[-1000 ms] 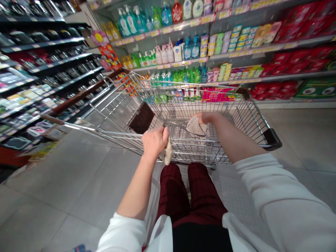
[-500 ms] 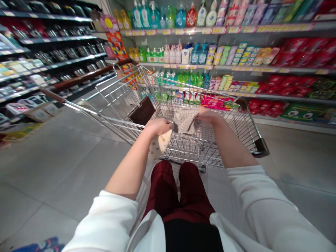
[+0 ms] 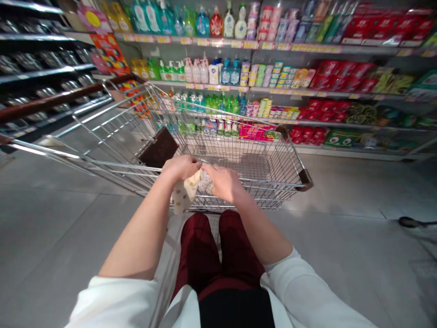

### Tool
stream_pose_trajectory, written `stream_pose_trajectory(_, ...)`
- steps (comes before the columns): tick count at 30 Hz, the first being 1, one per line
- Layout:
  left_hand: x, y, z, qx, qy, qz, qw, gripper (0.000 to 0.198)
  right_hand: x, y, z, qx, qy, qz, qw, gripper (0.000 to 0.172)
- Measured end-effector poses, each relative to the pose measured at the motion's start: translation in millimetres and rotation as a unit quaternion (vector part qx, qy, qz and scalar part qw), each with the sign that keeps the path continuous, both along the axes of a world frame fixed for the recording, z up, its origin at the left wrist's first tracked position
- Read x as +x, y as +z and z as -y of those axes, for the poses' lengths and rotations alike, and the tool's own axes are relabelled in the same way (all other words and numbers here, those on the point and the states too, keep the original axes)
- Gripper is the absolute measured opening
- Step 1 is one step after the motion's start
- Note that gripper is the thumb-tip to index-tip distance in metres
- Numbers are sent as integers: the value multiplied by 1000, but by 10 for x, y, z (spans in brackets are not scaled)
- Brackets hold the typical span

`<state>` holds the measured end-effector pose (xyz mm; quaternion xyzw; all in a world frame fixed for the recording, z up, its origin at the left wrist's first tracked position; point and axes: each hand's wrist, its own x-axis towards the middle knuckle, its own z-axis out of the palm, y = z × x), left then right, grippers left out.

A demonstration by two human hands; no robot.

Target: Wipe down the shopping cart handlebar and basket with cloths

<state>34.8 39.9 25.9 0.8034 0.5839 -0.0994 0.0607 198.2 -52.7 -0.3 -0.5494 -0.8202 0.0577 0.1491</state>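
Observation:
My left hand is closed on a cream cloth with large dots, which hangs down from the fingers outside the near side of a wire shopping cart. Close beside it my right hand is closed on a greyish, finely spotted cloth. That cloth is bunched between the two hands and touches the cream one. Both hands are at the cart's near top rim. The fingertips are partly hidden by the fabric.
A brown panel sits inside the cart, and its brown handle reaches left. Behind stand shelves of soap bottles and red packs. At left are dark shelves of metalware. A black object rests on the floor at right.
My right hand has come left, next to my left hand, bringing the spotted cloth out from over the basket and bunching it. The view has turned right.

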Motion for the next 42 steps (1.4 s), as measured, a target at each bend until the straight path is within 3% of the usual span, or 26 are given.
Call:
stream_pose_trajectory(2, -2, 2, -12, -4, 2, 0, 1000, 57, 48, -33, 10, 17, -11, 12, 1000, 49)
stream_pose_trajectory(5, -12, 13, -3, -2, 3, 5, 1000, 59, 317, -121, 92, 38, -29, 14, 999, 52)
stream_pose_trajectory(11, -25, 7, 26, 12, 14, 13, 1000, 59, 1473, -346, 513, 73, -81, 35, 993, 59)
stream_pose_trajectory(14, -16, 1, 40, 19, 20, 20, 999, 58, 2015, -422, 737, 79, -155, 73, 982, 51)
stream_pose_trajectory(16, -4, 3, 47, 21, 29, 26, 999, 58, 2211, -454, 818, 89, -201, 92, 971, 42)
stream_pose_trajectory(21, 30, -3, 13, 22, 51, 41, 998, 58, 2251, -500, 763, 74, -240, 105, 962, 32)
stream_pose_trajectory(29, 47, -55, -78, 26, 54, 56, 997, 58, 2242, -508, 615, 60, -250, 94, 962, 33)
stream_pose_trajectory(42, 96, -7, -61, 35, 34, 69, 996, 55, 2306, -554, 465, 70, -259, 82, 960, 35)
